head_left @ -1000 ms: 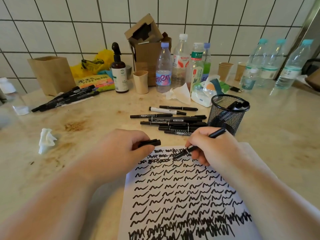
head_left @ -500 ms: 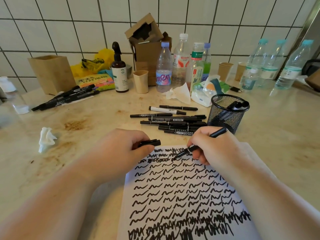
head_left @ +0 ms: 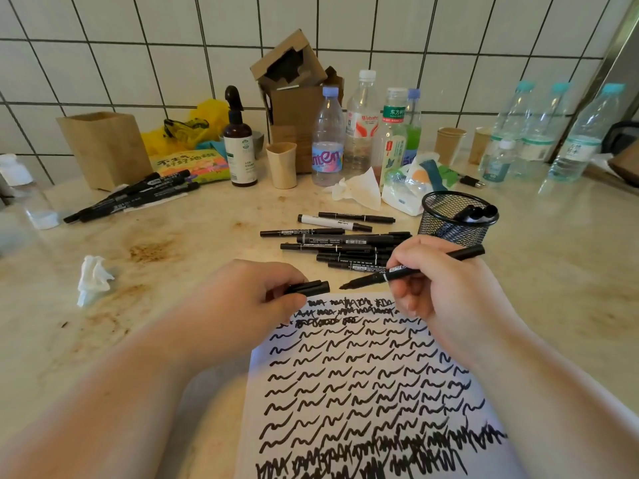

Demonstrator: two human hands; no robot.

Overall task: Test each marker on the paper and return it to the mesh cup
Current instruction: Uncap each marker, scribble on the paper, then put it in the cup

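Note:
My right hand (head_left: 446,292) grips an uncapped black marker (head_left: 377,278), its tip lifted off the paper and pointing left at the cap. My left hand (head_left: 242,302) pinches the black cap (head_left: 309,288), a short gap from the tip. The white paper (head_left: 363,392) lies under both hands, covered in black squiggles. A black mesh cup (head_left: 453,219) stands behind my right hand with a few markers (head_left: 475,213) in it. Several capped markers (head_left: 339,240) lie in a pile between the paper and the cup.
Another bunch of markers (head_left: 135,197) lies at the far left by a brown box (head_left: 103,150). Bottles (head_left: 359,126), paper cups (head_left: 281,164), a spray bottle (head_left: 238,143) and tissues (head_left: 359,190) line the tiled wall. A crumpled tissue (head_left: 93,276) sits left.
My right hand lifted the marker's tip off the paper and swung it level toward the cap in my left hand. The left hand stayed about where it was.

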